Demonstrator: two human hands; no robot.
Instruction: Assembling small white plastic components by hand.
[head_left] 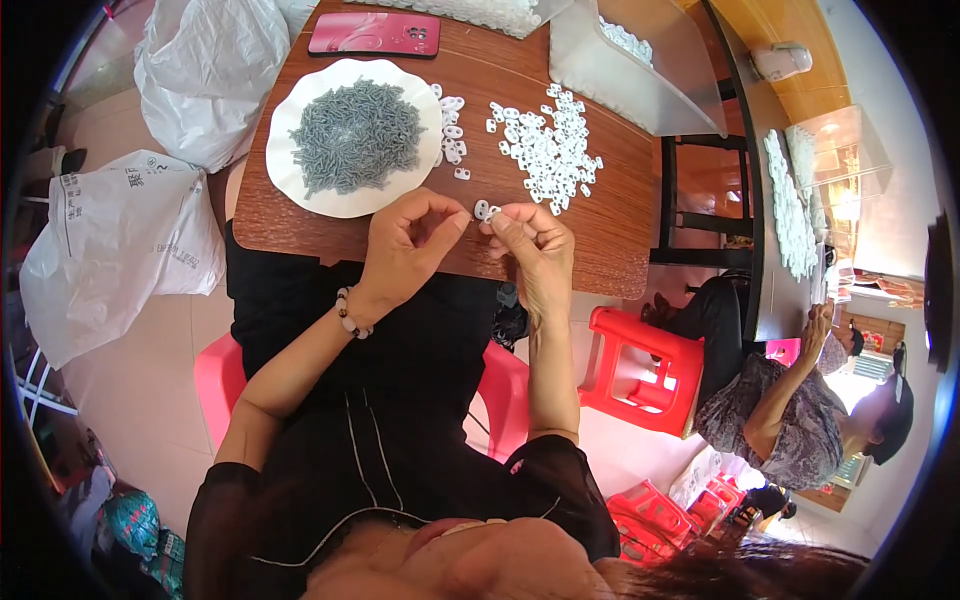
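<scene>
Between the fingertips of my right hand (pixel 541 255) is a small white plastic piece with two holes (pixel 483 209), held over the near edge of the table. My left hand (pixel 408 245) is closed in a pinch just left of that piece, thumb against forefinger; whatever sits in the pinch is too small to make out. Beyond my left hand stands a white scalloped plate (pixel 285 165) heaped with short grey screw-like pins (pixel 355 135). A loose pile of similar white pieces (pixel 550 150) lies beyond my right hand. Several more white pieces (pixel 453 130) lie beside the plate's right rim.
The brown wooden table (pixel 290 232) also carries a pink phone (pixel 375 35) and a translucent bin (pixel 640 85) at the far right. White sacks (pixel 125 250) stand on the floor at left. A red stool (pixel 645 370) and a seated person (pixel 790 420) are at right.
</scene>
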